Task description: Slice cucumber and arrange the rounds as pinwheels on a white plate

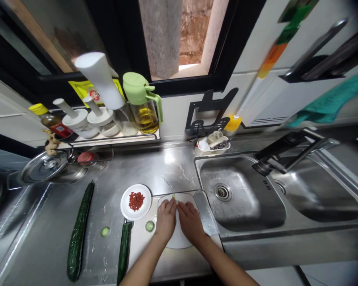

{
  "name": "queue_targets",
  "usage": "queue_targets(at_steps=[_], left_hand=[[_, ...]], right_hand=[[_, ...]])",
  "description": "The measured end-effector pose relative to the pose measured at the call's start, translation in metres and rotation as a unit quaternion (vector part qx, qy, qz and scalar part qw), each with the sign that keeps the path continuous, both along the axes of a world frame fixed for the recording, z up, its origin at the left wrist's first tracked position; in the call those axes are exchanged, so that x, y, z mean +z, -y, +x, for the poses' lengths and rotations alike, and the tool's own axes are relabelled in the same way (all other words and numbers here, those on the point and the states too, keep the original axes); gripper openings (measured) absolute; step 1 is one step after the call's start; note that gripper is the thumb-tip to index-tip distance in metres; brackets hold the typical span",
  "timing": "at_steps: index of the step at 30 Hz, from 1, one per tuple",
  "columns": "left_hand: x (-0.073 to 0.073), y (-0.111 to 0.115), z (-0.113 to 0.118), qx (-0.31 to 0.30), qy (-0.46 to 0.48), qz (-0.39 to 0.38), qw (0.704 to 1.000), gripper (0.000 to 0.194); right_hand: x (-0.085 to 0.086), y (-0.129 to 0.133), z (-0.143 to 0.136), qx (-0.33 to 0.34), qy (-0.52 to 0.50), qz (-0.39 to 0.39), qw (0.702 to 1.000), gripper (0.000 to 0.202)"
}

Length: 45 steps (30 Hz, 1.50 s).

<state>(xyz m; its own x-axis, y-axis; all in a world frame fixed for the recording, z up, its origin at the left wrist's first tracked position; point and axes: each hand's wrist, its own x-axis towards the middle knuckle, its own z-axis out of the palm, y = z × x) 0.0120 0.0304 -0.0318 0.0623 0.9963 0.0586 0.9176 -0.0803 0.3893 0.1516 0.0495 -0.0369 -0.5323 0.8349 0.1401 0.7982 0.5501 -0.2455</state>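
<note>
Both hands meet at the far edge of a white cutting board (179,234) on a wet steel tabletop (164,167), working a small pale-green piece of vegetable (174,197) that peeks out just beyond the fingertips. The left hand (166,219) lies fingers-down over the piece, seemingly pinning it to the board; whether its grip is closed around the piece cannot be told, since the fingers hide it. The right hand (190,221) presses in beside it, fingers curled and touching the left; what its grip holds is hidden too. So little of the piece shows that its long axis cannot be judged.

A cleaver (205,214) lies flat along the board's right edge, near the right hand, blade running away from the person beside the sink (241,198). Left of the board, a cut cucumber (124,250) rests with its cut end pointing away, a round slice (149,226) between it and the left hand. Further left lies a whole cucumber (80,232), long axis also front to back, with a second slice (105,231) between the two. A small plate of red pieces (136,201) sits just beyond the board's left corner.
</note>
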Motion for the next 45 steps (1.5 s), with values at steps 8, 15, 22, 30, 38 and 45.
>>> queue_targets(at_steps=[8, 15, 22, 30, 38, 45], left_hand=[[0.012, 0.005, -0.003, 0.03, 0.077, 0.054, 0.995, 0.041], [0.02, 0.055, -0.043, 0.235, 0.177, 0.037, 0.955, 0.03], [0.013, 0.092, -0.063, 0.376, 0.198, -0.096, 0.9, 0.04], [0.019, 0.086, -0.062, 0.388, 0.197, -0.131, 0.891, 0.02], [0.02, 0.087, -0.063, 0.391, 0.242, -0.117, 0.88, 0.021], [0.027, 0.078, -0.062, 0.36, 0.403, -0.103, 0.835, 0.037]], right_hand=[[0.001, -0.001, 0.004, 0.002, -0.028, -0.012, 1.0, 0.037], [0.01, 0.01, 0.019, 0.007, -0.069, -0.027, 0.997, 0.032], [0.016, 0.024, 0.022, 0.011, -0.075, -0.029, 0.997, 0.029], [0.02, 0.031, 0.022, 0.009, -0.073, -0.035, 0.997, 0.029], [0.021, 0.036, 0.023, 0.001, -0.089, -0.05, 0.995, 0.028], [0.038, 0.029, 0.013, 0.009, -0.175, -0.153, 0.973, 0.029]])
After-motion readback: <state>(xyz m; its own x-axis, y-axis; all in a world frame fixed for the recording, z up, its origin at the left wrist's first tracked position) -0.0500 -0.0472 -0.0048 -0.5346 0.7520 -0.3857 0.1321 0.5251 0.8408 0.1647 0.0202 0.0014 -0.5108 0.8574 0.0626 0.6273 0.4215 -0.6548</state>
